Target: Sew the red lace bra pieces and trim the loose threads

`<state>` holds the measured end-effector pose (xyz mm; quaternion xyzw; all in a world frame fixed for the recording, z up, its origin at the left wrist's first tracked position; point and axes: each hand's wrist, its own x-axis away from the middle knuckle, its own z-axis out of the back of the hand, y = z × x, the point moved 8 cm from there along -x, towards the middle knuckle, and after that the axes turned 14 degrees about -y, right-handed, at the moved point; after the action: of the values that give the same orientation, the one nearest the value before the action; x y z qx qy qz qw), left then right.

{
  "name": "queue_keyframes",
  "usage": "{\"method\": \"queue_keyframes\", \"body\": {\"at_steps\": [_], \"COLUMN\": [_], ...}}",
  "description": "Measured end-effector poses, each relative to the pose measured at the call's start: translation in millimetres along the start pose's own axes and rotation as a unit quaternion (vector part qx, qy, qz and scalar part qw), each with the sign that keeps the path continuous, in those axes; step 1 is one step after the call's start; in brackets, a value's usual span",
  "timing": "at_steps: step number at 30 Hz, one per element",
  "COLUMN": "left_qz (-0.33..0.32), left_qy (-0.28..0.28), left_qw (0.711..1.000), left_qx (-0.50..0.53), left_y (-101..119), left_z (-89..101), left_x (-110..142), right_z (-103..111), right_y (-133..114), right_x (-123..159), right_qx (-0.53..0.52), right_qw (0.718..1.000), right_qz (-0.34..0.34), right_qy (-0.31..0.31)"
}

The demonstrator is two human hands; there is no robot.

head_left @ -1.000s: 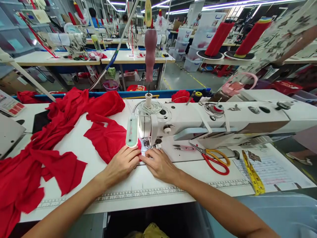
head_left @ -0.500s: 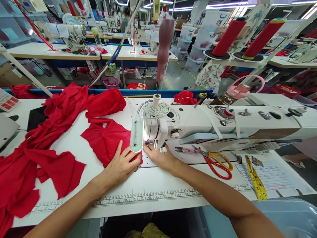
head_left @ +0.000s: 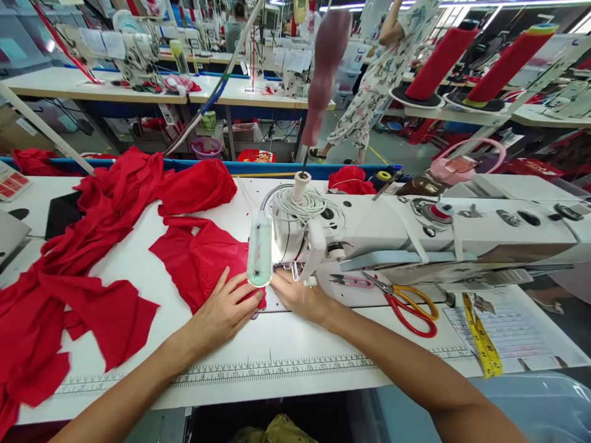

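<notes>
My left hand (head_left: 226,309) lies flat with its fingers spread on a red fabric piece (head_left: 203,258), at the left of the sewing machine's needle area. My right hand (head_left: 300,296) is at the other side, by the fabric's right edge, under the head of the white sewing machine (head_left: 383,221). Its fingers are partly hidden behind the machine parts, so their grip does not show. A clear pale-green plate (head_left: 260,252) hangs in front of the needle, between my hands, and covers part of the fabric.
More red fabric (head_left: 111,215) is heaped at the left. Thread snips (head_left: 353,281) and orange-and-red-handled scissors (head_left: 410,307) lie right of my right hand. A yellow tape measure (head_left: 482,341) rests on a paper sheet (head_left: 521,329). Red thread cones (head_left: 443,58) stand behind. A person (head_left: 369,92) is in the aisle.
The camera view has shifted slightly. The person in patterned clothes is now more fully in view in the aisle behind. My hands and the red fabric have hardly moved.
</notes>
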<state>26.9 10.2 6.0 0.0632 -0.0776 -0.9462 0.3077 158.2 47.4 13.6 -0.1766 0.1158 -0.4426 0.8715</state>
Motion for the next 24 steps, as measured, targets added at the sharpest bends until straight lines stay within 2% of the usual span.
{"method": "queue_keyframes", "body": {"at_steps": [3,5,9,13,14,16,20,22,24], "left_qz": [-0.003,0.004,0.059,0.069,0.068,0.066,0.084,0.101,0.117], "left_qy": [-0.018,-0.016,0.042,0.079,0.082,0.085,0.090,0.099,0.116], "left_qw": [1.000,1.000,0.997,0.993,0.993,0.994,0.991,0.986,0.978], "left_qx": [0.013,0.015,-0.017,-0.051,-0.045,-0.021,0.053,0.091,0.127], "left_y": [4,6,7,11,11,7,-5,-10,-14], "left_z": [-0.3,2.8,15.0,18.4,17.7,15.8,13.2,14.0,16.3], "left_x": [5,4,-11,-22,-22,-21,-16,-14,-12], "right_z": [-4,-7,-9,-3,-1,10,39,43,41], "right_y": [1,1,-15,-30,-26,-6,56,77,83], "right_x": [15,24,28,33,38,53,92,102,104], "right_qx": [0.057,0.044,0.030,0.073,0.095,0.159,0.272,0.284,0.298], "right_qw": [0.998,0.999,0.999,0.995,0.994,0.987,0.935,0.924,0.922], "right_qz": [0.004,0.008,0.037,0.059,0.045,-0.025,-0.226,-0.257,-0.245], "right_qy": [0.001,0.008,0.024,0.019,0.014,0.016,0.015,-0.010,-0.022]}}
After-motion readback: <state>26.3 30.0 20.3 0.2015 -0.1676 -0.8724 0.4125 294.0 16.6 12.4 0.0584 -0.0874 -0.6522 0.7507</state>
